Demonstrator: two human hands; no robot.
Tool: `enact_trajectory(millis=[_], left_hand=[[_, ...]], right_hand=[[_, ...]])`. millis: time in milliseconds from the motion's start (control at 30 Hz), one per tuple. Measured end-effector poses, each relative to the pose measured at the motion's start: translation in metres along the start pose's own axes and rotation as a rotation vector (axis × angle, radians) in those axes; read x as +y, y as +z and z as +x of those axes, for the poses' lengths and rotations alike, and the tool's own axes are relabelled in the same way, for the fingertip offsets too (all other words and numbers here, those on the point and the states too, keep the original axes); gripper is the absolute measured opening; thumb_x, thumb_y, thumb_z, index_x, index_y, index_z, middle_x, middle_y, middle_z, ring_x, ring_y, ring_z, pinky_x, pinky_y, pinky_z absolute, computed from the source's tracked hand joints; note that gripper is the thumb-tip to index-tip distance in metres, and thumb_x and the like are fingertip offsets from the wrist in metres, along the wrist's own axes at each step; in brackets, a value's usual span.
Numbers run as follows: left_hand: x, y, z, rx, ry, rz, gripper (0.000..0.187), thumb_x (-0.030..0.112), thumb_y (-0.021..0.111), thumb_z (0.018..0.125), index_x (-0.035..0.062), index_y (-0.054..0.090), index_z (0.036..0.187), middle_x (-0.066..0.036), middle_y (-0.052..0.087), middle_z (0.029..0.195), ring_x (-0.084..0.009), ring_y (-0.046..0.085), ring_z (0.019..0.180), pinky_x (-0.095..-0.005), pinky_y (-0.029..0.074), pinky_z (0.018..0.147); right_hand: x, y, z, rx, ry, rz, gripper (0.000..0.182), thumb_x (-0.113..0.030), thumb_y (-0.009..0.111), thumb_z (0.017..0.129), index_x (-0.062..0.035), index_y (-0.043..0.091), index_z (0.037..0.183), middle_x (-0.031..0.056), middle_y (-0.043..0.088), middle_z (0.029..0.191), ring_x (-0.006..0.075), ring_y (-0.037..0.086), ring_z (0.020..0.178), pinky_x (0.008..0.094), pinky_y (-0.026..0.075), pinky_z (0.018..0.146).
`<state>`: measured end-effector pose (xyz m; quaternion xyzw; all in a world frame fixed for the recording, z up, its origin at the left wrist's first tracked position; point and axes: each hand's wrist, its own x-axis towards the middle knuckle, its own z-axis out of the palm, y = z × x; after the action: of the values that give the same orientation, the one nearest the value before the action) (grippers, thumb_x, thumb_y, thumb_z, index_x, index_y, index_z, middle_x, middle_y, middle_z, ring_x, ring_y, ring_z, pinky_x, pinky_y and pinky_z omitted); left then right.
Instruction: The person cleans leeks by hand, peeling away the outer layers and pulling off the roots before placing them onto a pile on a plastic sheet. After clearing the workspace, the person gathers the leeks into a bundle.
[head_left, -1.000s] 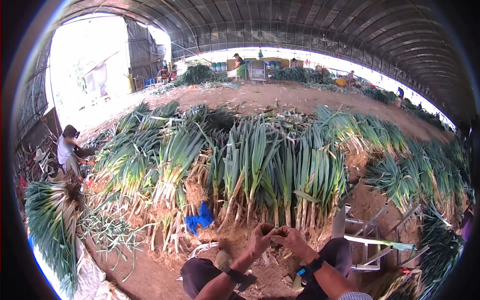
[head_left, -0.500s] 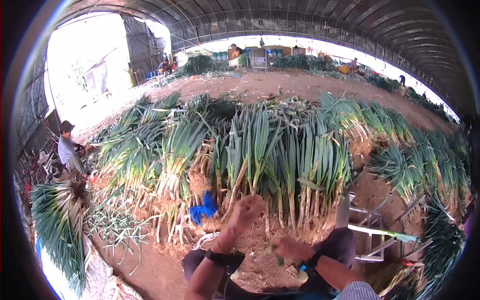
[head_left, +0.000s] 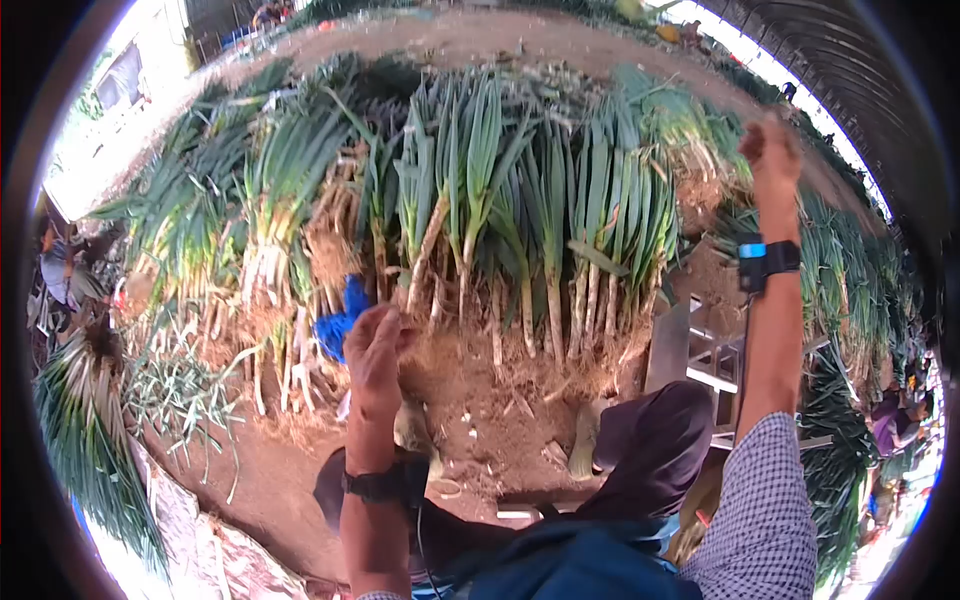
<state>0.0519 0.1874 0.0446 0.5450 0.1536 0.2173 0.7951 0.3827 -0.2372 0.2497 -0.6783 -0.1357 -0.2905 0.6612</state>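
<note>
My left hand [head_left: 375, 345] is raised in front of me with its fingers curled closed and nothing visible in it, close to a blue rag [head_left: 335, 325] at the foot of the leek pile. My right hand [head_left: 770, 150] is stretched far up and out to the right, blurred, in a fist over the right-hand leeks, with nothing seen in it. Both wrists wear dark bands. A long row of bundled leeks [head_left: 520, 200] lies ahead, roots toward me. My knees [head_left: 650, 440] are below.
A metal frame [head_left: 700, 355] stands at my right, next to the leeks. More leeks [head_left: 80, 450] and loose green trimmings [head_left: 180, 390] lie at left. White sacking [head_left: 200, 540] covers the lower-left ground. Another person [head_left: 65, 275] sits at far left. Bare soil lies before my knees.
My hands, joined a second ago, have parted. The right arm swung up and out to the right, the left hand rose, and my view tipped down toward the pile.
</note>
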Motion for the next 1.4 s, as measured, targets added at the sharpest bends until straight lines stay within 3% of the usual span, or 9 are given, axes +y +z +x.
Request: enact_trajectory(millis=[300,433,500,667,900,1067,1133,1267,1400], left_hand=[[0.03,0.023,-0.009,0.102,0.022,0.07,0.019,0.014,0.059,0.1,0.0009,0.065,0.112,-0.008,0.069,0.099,-0.0125,0.065,0.079,-0.0254,0.052,0.072],[0.029,0.017,-0.014,0.043,0.052,0.137,0.02,0.011,0.054,0.102,-0.003,0.063,0.112,-0.013,0.069,0.098,-0.0169,0.067,0.082,-0.0301,0.057,0.075],[0.028,0.016,-0.016,0.052,0.03,0.176,0.02,0.011,0.053,0.101,-0.0039,0.063,0.11,-0.012,0.068,0.096,-0.0169,0.066,0.081,-0.0299,0.055,0.074],[0.022,0.033,-0.005,-0.017,-0.064,0.138,0.019,0.01,0.055,0.1,-0.005,0.064,0.108,-0.011,0.069,0.095,-0.0153,0.064,0.081,-0.027,0.05,0.076],[-0.003,0.05,0.001,-0.23,-0.113,0.362,0.023,0.014,0.061,0.099,-0.0029,0.062,0.114,-0.006,0.067,0.098,-0.0119,0.062,0.083,-0.0248,0.051,0.075],[-0.053,0.061,-0.015,-0.275,0.007,0.585,0.032,0.02,0.063,0.098,-0.0016,0.059,0.121,-0.005,0.066,0.097,-0.0133,0.06,0.084,-0.0279,0.051,0.071],[-0.052,0.08,-0.038,-0.325,-0.238,0.109,0.034,0.023,0.066,0.096,0.0005,0.059,0.121,-0.004,0.064,0.093,-0.0117,0.059,0.081,-0.0268,0.049,0.065],[-0.136,0.079,-0.05,-0.338,-0.598,0.244,0.03,0.028,0.066,0.095,0.0026,0.06,0.109,-0.003,0.06,0.08,-0.0106,0.056,0.062,-0.0262,0.042,0.049],[-0.147,0.079,-0.094,-0.293,-0.616,0.262,0.027,0.03,0.064,0.096,0.0032,0.059,0.099,-0.004,0.06,0.074,-0.013,0.053,0.053,-0.0283,0.04,0.042]], right_hand=[[0.199,0.109,-0.222,-0.592,0.79,-0.232,0.015,-0.018,0.067,0.089,-0.0034,0.069,0.092,0.0077,0.07,0.079,0.0172,0.067,0.063,0.0323,0.057,0.057],[0.332,0.115,-0.343,-0.604,0.18,-0.86,0.033,-0.027,0.071,0.088,0.0012,0.066,0.105,0.0202,0.069,0.104,0.0362,0.069,0.093,0.0464,0.056,0.077],[0.335,0.114,-0.336,-0.565,0.717,-0.935,0.044,-0.026,0.068,0.089,0.0031,0.06,0.121,0.0269,0.065,0.115,0.0427,0.062,0.108,0.0489,0.05,0.093],[0.339,0.115,-0.361,-0.773,0.739,-1.195,0.074,-0.028,0.073,0.084,0.0084,0.04,0.139,0.03,0.061,0.121,0.0419,0.062,0.112,0.0451,0.052,0.094],[0.226,0.132,-0.333,-0.846,0.906,0.11,0.062,-0.051,0.077,0.076,-0.0001,0.063,0.107,0.0067,0.064,0.097,0.0195,0.058,0.084,0.0324,0.048,0.081],[0.162,0.13,-0.325,-0.804,0.9,0.367,0.039,-0.033,0.071,0.09,-0.0018,0.061,0.112,0.0005,0.058,0.094,0.01,0.054,0.084,0.0285,0.047,0.073],[0.152,0.12,-0.336,-0.897,0.383,0.068,0.04,-0.034,0.065,0.094,0.0011,0.063,0.113,0.0058,0.062,0.094,0.0159,0.058,0.086,0.034,0.048,0.076],[0.082,0.093,-0.356,-1.014,0.549,-0.243,0.056,-0.047,0.063,0.095,0.0067,0.062,0.112,0.011,0.065,0.093,0.0247,0.063,0.089,0.0413,0.05,0.081],[0.135,0.09,-0.389,-0.609,1.176,0.664,0.035,-0.041,0.068,0.093,-0.006,0.065,0.094,0.003,0.064,0.085,0.0135,0.061,0.075,0.0342,0.051,0.066]])
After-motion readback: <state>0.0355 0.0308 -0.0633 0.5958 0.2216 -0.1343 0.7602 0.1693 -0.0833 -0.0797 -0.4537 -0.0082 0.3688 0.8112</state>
